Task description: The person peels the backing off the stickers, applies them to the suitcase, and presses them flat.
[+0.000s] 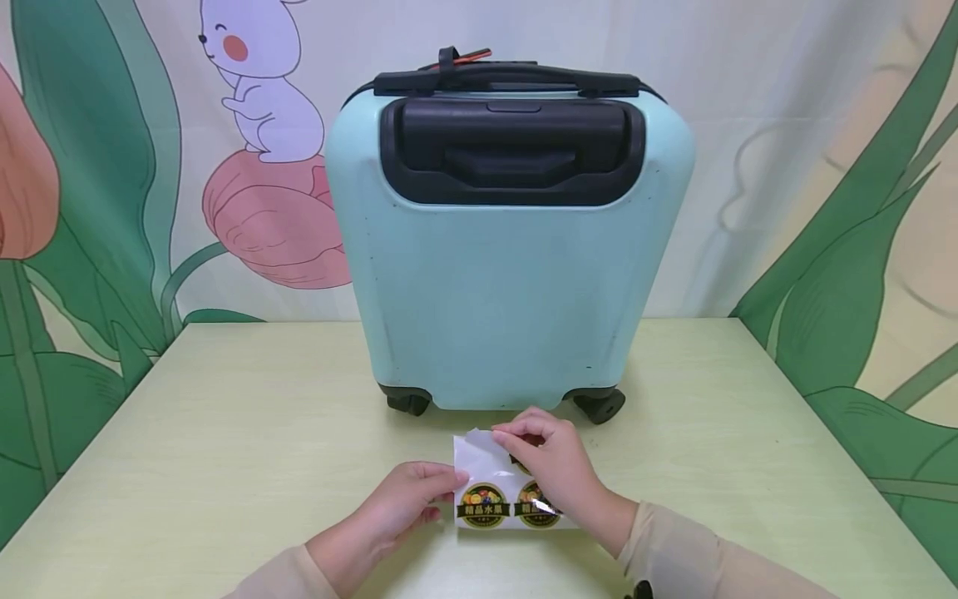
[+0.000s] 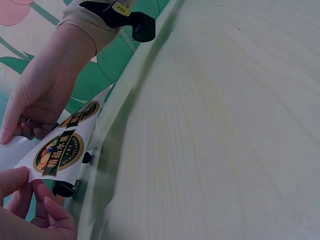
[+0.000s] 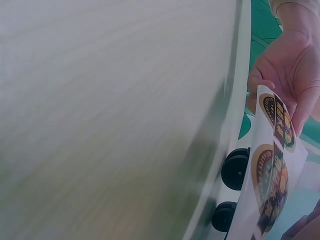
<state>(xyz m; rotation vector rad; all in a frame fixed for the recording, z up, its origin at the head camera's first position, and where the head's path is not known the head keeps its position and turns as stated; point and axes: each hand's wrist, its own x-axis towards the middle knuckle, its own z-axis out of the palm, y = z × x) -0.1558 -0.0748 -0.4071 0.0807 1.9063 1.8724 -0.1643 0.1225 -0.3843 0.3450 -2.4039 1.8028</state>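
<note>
In from the table's back edge, we see the left hand pinching the sticker sheet's side, the right hand its top; uneven pulling could tear it.

2 pinches: left fingers, and right fingers farther forward.

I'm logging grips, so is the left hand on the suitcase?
No, the left hand pinches the left edge of the fruit sticker sheet, in front of the suitcase.

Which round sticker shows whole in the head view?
The bottom-left sticker, nearest the left hand; the right hand partly covers the other visible stickers.
</note>
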